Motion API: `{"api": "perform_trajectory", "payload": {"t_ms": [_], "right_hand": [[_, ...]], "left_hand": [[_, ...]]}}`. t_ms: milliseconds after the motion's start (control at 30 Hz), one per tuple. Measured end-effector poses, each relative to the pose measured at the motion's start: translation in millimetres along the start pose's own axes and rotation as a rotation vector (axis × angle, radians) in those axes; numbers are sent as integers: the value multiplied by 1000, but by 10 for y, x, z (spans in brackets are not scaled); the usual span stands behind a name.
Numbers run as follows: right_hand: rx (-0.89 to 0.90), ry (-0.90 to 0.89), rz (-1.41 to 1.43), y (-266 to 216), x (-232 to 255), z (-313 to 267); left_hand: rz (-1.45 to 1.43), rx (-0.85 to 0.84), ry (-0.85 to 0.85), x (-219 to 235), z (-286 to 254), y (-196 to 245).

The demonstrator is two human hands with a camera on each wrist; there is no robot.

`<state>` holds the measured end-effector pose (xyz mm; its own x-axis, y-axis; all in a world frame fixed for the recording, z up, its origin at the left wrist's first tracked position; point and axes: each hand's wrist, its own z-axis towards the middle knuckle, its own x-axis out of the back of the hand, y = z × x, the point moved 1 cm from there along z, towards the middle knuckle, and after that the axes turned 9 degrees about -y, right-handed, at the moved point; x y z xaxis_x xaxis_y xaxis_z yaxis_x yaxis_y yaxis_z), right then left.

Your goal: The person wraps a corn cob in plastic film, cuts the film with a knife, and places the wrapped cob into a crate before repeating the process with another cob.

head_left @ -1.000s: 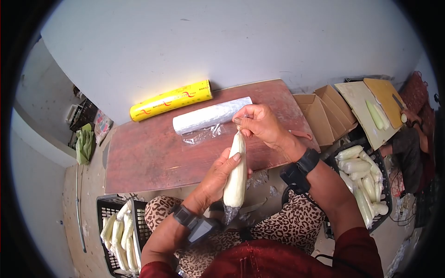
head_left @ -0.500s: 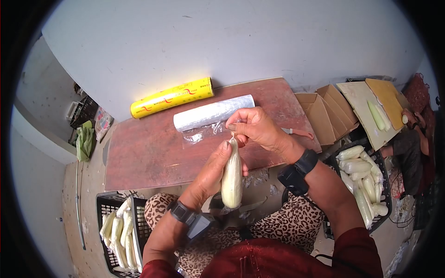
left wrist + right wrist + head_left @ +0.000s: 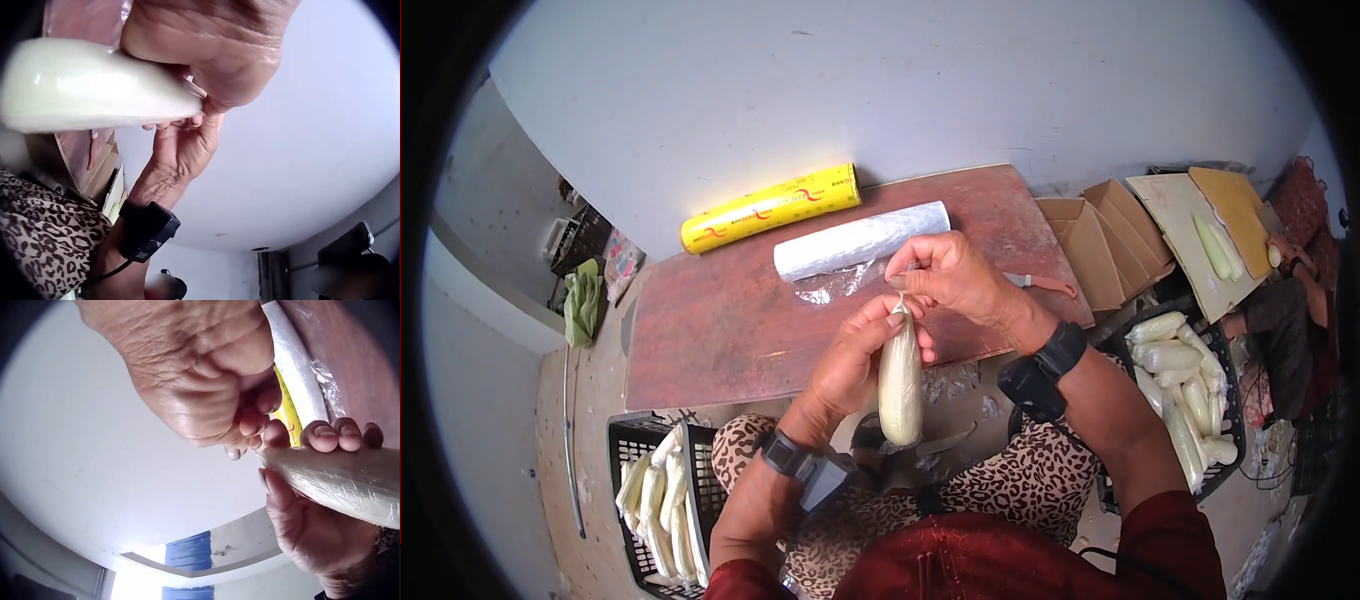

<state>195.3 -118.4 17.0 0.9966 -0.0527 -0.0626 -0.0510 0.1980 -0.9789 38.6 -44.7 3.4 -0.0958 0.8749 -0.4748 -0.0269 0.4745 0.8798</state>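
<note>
A pale corn cob (image 3: 900, 390) wrapped in clear film hangs tip up over the table's front edge. My left hand (image 3: 850, 355) grips its upper end, thumb on one side and fingers round the other, as the right wrist view shows with the cob (image 3: 344, 481). Just above, my right hand (image 3: 955, 280) pinches the twisted film at the tip between thumb and fingers. In the left wrist view the wrapped cob (image 3: 94, 87) lies across the upper left, with the right hand (image 3: 181, 150) at its narrow end.
On the red table (image 3: 700, 340) lie a film roll (image 3: 860, 240), a yellow roll (image 3: 770, 208) and a knife (image 3: 1045, 284). Crates of wrapped cobs stand left (image 3: 690, 450) and right (image 3: 1235, 400). Cardboard boxes (image 3: 1090, 250) and another person (image 3: 1285, 330) are at the right.
The cob has been raised and its tip shifted slightly left. My left hand has slid up toward the tip; my right hand has moved slightly left and down, still pinching the film.
</note>
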Motion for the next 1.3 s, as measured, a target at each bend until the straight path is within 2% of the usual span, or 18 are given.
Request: {"api": "perform_trajectory", "payload": {"t_ms": [233,300,467,500,633,733,833,1033,1133,1300], "right_hand": [[27,6,-107,14,-57,25],[22,21,-11,32,-52,35],[-30,-24,357,71,-184,54],[-19,-119,344,114,-202,64],[-62,-203,450,189,-361,50],[-99,-324,477,170,-379,43],[-162,-336,463,83,-412,4],[-158,-243,454,237,-343,38],[-131,-186,337,267,-330,53],[-87,-147,363,327,-344,98]], "left_hand": [[27,44,6,91,5,61],[26,21,39,81,14,118],[-112,-223,147,106,57,474],[-191,-257,164,152,72,543],[-309,-368,192,314,117,703],[-411,-383,285,436,107,752],[-487,-428,366,594,52,810],[-657,-538,462,886,-188,938],[-674,-562,506,975,-251,958],[-699,-566,479,1028,-268,948]]}}
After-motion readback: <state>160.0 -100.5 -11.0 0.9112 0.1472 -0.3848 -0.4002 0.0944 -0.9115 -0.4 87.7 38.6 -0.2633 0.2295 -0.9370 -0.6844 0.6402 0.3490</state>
